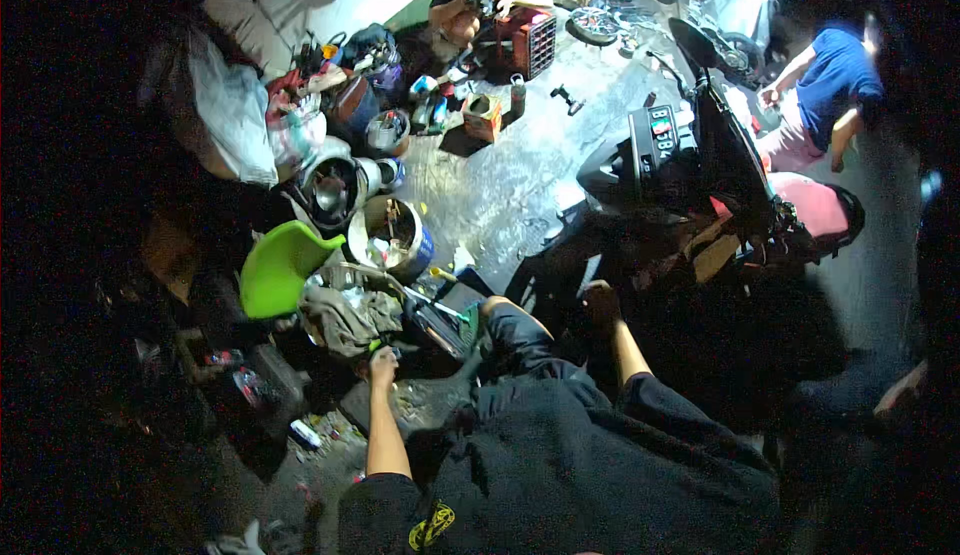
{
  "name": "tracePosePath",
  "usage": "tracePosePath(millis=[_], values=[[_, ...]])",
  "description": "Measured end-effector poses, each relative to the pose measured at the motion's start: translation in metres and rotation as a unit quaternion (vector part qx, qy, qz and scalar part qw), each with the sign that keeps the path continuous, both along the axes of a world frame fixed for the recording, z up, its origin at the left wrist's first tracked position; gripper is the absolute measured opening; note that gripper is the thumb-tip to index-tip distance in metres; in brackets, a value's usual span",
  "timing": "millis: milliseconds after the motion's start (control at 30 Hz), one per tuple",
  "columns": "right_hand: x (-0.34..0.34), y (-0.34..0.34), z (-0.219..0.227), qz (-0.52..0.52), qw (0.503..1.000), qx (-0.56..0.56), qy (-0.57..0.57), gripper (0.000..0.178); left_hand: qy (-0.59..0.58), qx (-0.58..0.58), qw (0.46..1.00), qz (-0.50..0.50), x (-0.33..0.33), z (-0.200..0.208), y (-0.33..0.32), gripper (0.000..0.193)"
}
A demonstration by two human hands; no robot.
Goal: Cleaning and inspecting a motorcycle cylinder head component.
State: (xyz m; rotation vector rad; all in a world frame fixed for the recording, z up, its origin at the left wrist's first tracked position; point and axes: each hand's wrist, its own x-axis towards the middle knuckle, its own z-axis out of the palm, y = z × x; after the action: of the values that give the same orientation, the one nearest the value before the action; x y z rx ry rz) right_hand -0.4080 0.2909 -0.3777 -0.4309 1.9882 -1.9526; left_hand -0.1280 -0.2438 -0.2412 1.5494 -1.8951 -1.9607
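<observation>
My left hand (384, 363) is closed beside a crumpled grey-brown cloth (350, 317). A small yellow-green piece shows at its fingertips; what the fingers hold is too small to name. My right hand (602, 303) is curled in shadow, low behind a dark motorbike (640, 180). A pale narrow strip (590, 273) stands just above that hand, and I cannot tell whether the fingers hold it. My bent knee (520, 317) lies between both hands.
A green curved panel (285, 270) and a bucket of parts (388, 237) stand at the left. One person (490, 0) sits by a red crate (528, 43) at the back. Another person (830, 90) is at the right, near a pink seat (810, 205).
</observation>
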Motion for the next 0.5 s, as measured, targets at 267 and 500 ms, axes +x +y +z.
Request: tracePosePath(millis=[267,500], values=[[-0.028,-0.150,0.120,-0.065,0.986,0.153,0.018,0.017,0.089,-0.034,0.992,-0.087,-0.085,0.025,-0.050,0.026],[-0.037,-0.156,0.076,-0.147,0.950,0.199,-0.188,0.016,-0.168,0.108,0.972,-0.122,-0.087,0.005,0.025,0.034]])
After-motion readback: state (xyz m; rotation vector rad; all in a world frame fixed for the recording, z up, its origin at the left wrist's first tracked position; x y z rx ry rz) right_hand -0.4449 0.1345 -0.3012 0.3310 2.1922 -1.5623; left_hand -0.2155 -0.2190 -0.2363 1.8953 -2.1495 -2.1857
